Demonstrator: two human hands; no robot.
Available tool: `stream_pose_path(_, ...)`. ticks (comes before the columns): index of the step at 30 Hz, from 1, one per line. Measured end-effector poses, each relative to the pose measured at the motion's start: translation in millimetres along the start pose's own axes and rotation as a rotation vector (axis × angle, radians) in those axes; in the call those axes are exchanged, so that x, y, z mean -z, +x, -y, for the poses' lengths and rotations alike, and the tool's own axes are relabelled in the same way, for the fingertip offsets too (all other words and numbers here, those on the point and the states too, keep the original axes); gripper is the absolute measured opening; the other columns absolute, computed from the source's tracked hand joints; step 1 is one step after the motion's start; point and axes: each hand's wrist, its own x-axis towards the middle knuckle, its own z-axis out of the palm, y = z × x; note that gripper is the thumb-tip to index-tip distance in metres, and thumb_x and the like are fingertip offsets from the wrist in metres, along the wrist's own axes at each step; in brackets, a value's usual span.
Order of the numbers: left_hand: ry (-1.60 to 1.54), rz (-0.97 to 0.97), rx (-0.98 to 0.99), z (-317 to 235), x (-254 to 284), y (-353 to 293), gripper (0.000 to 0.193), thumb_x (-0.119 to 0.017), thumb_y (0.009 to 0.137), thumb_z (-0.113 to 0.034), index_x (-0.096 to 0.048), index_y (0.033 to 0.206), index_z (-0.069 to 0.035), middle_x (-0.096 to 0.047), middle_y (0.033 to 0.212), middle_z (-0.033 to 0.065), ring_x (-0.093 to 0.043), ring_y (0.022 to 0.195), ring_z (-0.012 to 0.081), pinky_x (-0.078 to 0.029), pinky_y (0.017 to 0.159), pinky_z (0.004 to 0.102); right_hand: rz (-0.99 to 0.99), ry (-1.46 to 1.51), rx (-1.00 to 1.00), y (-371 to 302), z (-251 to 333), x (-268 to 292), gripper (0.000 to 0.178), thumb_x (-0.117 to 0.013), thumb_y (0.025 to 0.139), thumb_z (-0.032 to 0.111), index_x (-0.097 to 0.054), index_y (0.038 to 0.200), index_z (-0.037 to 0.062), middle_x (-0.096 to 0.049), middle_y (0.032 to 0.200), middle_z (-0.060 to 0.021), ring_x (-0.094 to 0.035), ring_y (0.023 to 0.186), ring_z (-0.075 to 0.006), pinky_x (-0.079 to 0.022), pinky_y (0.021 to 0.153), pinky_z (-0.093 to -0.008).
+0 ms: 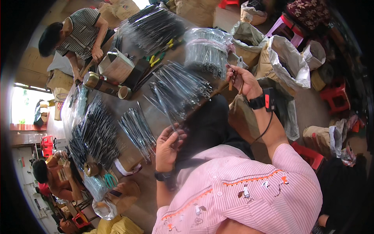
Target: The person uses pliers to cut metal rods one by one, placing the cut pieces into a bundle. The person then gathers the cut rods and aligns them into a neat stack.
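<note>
My left hand [170, 143] is closed on one end of a thin grey metal strip [165, 107], which slants up and away over the table edge. Just beyond it lies a spread bundle of similar shiny strips [181, 87], with a smaller bundle [137, 130] to the left. Off to the right, my right hand [246, 81] is closed around a tool with two brown handles [230, 82] that looks like pliers; its jaws do not show clearly. The right hand is apart from the strip.
A plastic-wrapped bundle of strips [206, 52] stands on the table beside yellow-and-green-handled pliers [157, 60], a flask [97, 82] and a box [116, 66]. Dark strips [99, 132] lie at left. Open sacks [286, 62] stand on the right. Two people work at left.
</note>
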Motion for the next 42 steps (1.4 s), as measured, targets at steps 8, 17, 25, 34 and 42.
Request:
stream_pose_path(8,-0.003,0.019,0.034,5.7,-4.5,0.0,0.027,-0.065,0.087,-0.003,-0.058,0.113,-0.001,-0.068,0.103,0.0138,-0.068,0.09,0.0261,-0.056,0.074,0.0282,0.062,-0.188,-0.07,2.1,-11.4,3.9,0.011,-0.056,0.094,0.01,-0.057,0.098,0.0001,-0.061,0.079,-0.0059,-0.062,0.073,-0.0171,-0.054,0.071,-0.0328)
stream_pose_path(17,0.07,0.076,0.036,12.1,-21.1,18.9,0.022,-0.063,0.085,0.001,-0.058,0.106,0.001,-0.063,0.1,0.0117,-0.068,0.091,0.0279,-0.056,0.079,0.0308,0.144,-0.441,0.037,-55.4,-32.6,-39.7,0.025,-0.068,0.083,0.004,-0.055,0.105,0.0026,-0.065,0.084,-0.0101,-0.066,0.071,-0.0215,-0.055,0.067,-0.0348)
stream_pose_path(25,0.145,0.114,-0.029,12.2,-52.1,31.2,0.02,-0.068,0.082,0.004,-0.058,0.099,-0.002,-0.064,0.092,0.0071,-0.067,0.078,0.0187,-0.058,0.072,0.03,0.16,-0.565,0.171,-73.8,-64.7,-83.3,0.021,-0.067,0.086,0.005,-0.055,0.102,0.004,-0.067,0.084,-0.0107,-0.067,0.072,-0.02,-0.055,0.066,-0.0307)
stream_pose_path(34,0.147,0.177,-0.265,3.5,-60.9,33.8,0.017,-0.069,0.082,0.003,-0.058,0.095,0.001,-0.065,0.087,0.0084,-0.066,0.076,0.0159,-0.055,0.071,0.0264,0.171,-0.754,0.294,-83.9,-87.3,-94.3,0.011,-0.067,0.088,0.006,-0.059,0.096,0.0031,-0.067,0.082,-0.0056,-0.066,0.072,-0.0131,-0.054,0.065,-0.0263)
stream_pose_path(42,0.123,0.126,-0.189,3.5,-53.5,32.2,0.017,-0.07,0.08,0.005,-0.063,0.095,0.001,-0.068,0.087,0.0083,-0.068,0.077,0.0159,-0.057,0.074,0.0271,0.135,-0.668,0.368,-80.3,-96.2,-91.4,0.009,-0.067,0.088,0.005,-0.061,0.093,0.0024,-0.067,0.081,-0.0055,-0.065,0.069,-0.0126,-0.052,0.062,-0.0255)
